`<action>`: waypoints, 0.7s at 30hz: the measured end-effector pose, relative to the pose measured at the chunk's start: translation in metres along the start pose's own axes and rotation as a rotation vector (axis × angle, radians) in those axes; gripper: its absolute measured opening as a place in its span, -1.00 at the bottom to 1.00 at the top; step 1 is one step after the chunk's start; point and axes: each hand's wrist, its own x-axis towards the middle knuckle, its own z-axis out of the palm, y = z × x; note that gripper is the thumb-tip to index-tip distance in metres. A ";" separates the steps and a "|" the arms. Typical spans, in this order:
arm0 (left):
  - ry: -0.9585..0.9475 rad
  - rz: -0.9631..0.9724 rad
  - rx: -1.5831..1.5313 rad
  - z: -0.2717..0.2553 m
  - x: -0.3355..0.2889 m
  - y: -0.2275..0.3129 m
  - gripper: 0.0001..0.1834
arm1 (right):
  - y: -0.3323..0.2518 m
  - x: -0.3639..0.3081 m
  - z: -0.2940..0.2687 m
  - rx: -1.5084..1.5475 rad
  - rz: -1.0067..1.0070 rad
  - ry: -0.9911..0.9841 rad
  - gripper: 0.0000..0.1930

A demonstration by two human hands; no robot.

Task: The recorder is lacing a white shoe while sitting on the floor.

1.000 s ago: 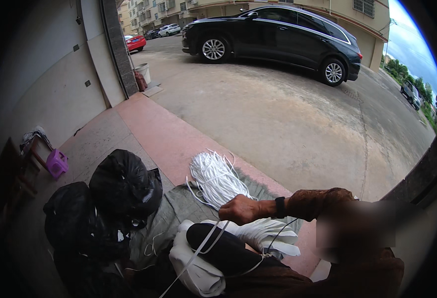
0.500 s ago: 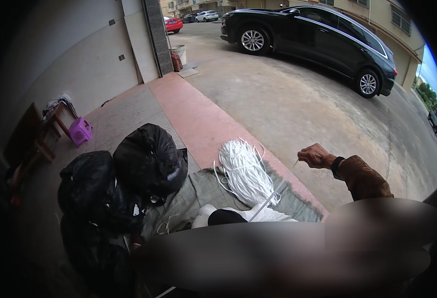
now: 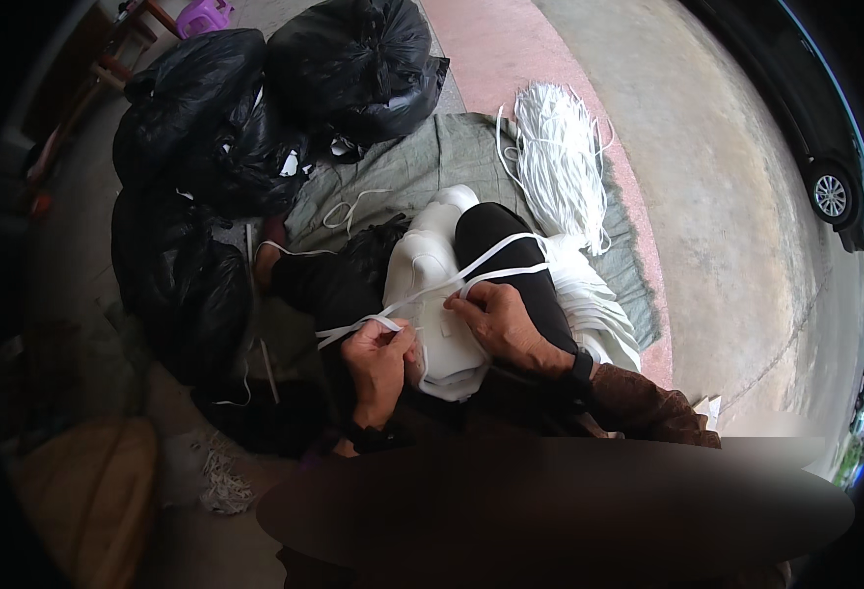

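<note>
Between my knees rests a white shoe-like item (image 3: pixel 420 267) with seams, its near end partly hidden by my hands. A flat white lace (image 3: pixel 491 257) loops over my right knee and crosses above it. My left hand (image 3: pixel 377 365) is closed in a pinch on the lace, at the near left of the white item. To its right, my right hand (image 3: pixel 513 329) pinches another stretch of the lace between thumb and fingers, over the white item. A large bundle of white laces (image 3: pixel 558 157) lies beyond my right knee, and more white strips (image 3: pixel 594 299) lie beside that knee.
Bulging black plastic bags (image 3: pixel 353 69) stand at the far left and left. A grey-green cloth (image 3: pixel 471 147) lies beneath the laces. At the upper left are a purple stool (image 3: pixel 203 16) and wooden furniture. A dark car (image 3: pixel 795 108) stands on the pavement at the right.
The view has tipped down toward my lap. My right hand, stretched out far right with a lace pulled taut, has come back over the white item. My left hand is now visible.
</note>
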 end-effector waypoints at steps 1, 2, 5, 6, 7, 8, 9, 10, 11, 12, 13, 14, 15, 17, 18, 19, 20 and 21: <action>-0.005 0.026 0.017 0.002 0.010 -0.002 -0.96 | 0.000 0.007 0.001 -0.092 0.015 0.075 -0.73; 0.021 0.077 0.046 0.001 0.019 -0.004 -0.96 | 0.001 0.013 0.001 -0.001 0.048 0.081 -0.76; 0.054 0.102 0.048 -0.004 0.037 -0.012 -0.92 | 0.013 0.019 -0.002 0.007 -0.057 0.118 -0.77; 0.009 0.065 0.004 -0.005 0.040 -0.013 -0.89 | 0.017 0.018 -0.003 0.019 -0.057 0.137 -0.80; 0.055 0.069 0.025 -0.005 0.041 -0.013 -0.89 | 0.020 0.017 -0.004 0.022 -0.018 0.161 -0.82; 0.025 0.065 0.045 -0.004 0.043 -0.012 -0.87 | 0.021 0.015 -0.004 0.037 -0.052 0.160 -0.82; -0.028 0.061 0.029 -0.002 0.044 -0.010 -0.86 | 0.022 0.014 -0.005 0.117 -0.063 0.186 -0.85; -0.007 0.056 0.069 -0.001 0.046 -0.008 -0.86 | 0.021 0.013 -0.006 0.206 -0.040 0.192 -0.88; -0.017 0.054 0.138 0.001 0.048 -0.006 -0.83 | 0.020 0.012 -0.007 0.205 -0.064 0.208 -0.91; -0.008 0.064 0.181 0.003 0.050 -0.003 -0.80 | 0.018 0.013 -0.008 0.180 -0.068 0.230 -0.91; -0.034 0.046 0.210 0.006 0.053 -0.002 -0.80 | 0.016 0.012 -0.010 0.084 -0.110 0.238 -0.91; -0.064 0.238 0.442 0.007 0.056 0.000 -0.77 | 0.014 0.012 -0.012 -0.015 -0.125 0.252 -0.90; -0.134 0.398 0.675 0.009 0.060 0.002 -0.73 | 0.012 0.012 -0.014 -0.017 -0.142 0.245 -0.90; -0.139 0.450 0.676 0.009 0.066 0.006 -0.70 | 0.011 0.012 -0.016 -0.050 -0.063 0.251 -0.89; -0.182 0.470 0.685 0.009 0.070 0.007 -0.67 | 0.011 0.012 -0.017 -0.063 -0.111 0.269 -0.89; -0.227 0.457 0.677 0.007 0.071 0.009 -0.66 | 0.012 0.013 -0.016 -0.054 -0.091 0.278 -0.89; -0.234 0.429 0.694 0.006 0.074 0.010 -0.66 | 0.013 0.014 -0.016 -0.026 -0.104 0.290 -0.89; -0.258 0.441 0.702 0.005 0.075 0.010 -0.66 | 0.014 0.015 -0.015 -0.008 -0.082 0.300 -0.87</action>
